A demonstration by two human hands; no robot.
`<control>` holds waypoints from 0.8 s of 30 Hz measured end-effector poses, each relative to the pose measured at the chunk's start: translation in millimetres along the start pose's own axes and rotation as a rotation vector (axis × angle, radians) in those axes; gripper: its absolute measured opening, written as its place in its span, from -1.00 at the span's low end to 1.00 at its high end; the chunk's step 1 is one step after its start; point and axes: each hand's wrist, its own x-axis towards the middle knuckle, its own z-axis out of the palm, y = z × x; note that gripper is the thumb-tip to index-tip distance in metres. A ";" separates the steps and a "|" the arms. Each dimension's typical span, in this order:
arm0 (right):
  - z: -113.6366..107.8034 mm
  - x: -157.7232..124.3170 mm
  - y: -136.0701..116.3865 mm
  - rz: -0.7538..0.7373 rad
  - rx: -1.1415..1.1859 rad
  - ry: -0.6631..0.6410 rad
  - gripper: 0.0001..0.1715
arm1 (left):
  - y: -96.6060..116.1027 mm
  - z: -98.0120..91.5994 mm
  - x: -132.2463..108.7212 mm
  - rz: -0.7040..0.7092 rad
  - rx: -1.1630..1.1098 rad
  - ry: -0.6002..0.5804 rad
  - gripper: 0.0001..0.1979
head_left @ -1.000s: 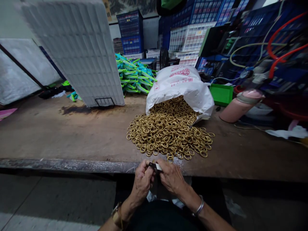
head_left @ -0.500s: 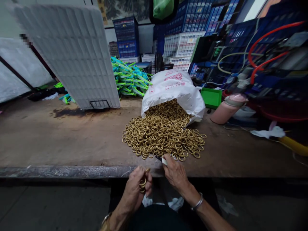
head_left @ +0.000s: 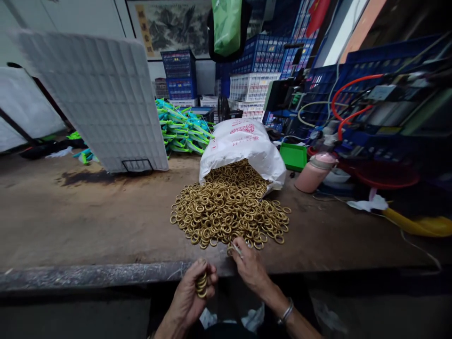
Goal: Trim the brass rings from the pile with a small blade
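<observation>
A heap of brass rings [head_left: 229, 214] spills from a white sack [head_left: 243, 146] onto the brown workbench [head_left: 88, 221]. My left hand [head_left: 192, 294] is curled at the bench's front edge, closed on a small stack of brass rings [head_left: 201, 285]. My right hand [head_left: 249, 266] reaches into the near edge of the heap, pinching a small dark tool with a white tip [head_left: 237, 250] against the rings there. A metal bracelet sits on my right wrist.
A white gridded panel [head_left: 102, 101] leans at the back left, green-blue bundles [head_left: 180, 127] behind it. A green bin [head_left: 294, 156], a pink bottle [head_left: 314, 172], red hoses and blue crates crowd the right side. A yellow object [head_left: 416, 226] lies far right.
My hands were together at the bench edge around the small tool. They parted: the left dropped back holding rings, the right moved forward into the heap. The camera tilted up.
</observation>
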 end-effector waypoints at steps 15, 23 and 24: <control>-1.3 -5.2 -44.0 0.076 0.507 -0.209 -0.71 | -4.8 15.1 -1.8 0.322 0.665 0.114 -0.62; 1.7 -3.5 -44.1 0.126 0.525 -0.224 -0.73 | -6.8 6.8 -2.2 0.230 0.577 -0.077 -0.65; 2.1 -3.1 -43.4 0.140 0.550 -0.236 -0.72 | -6.7 6.6 -2.7 0.208 0.549 -0.084 -0.65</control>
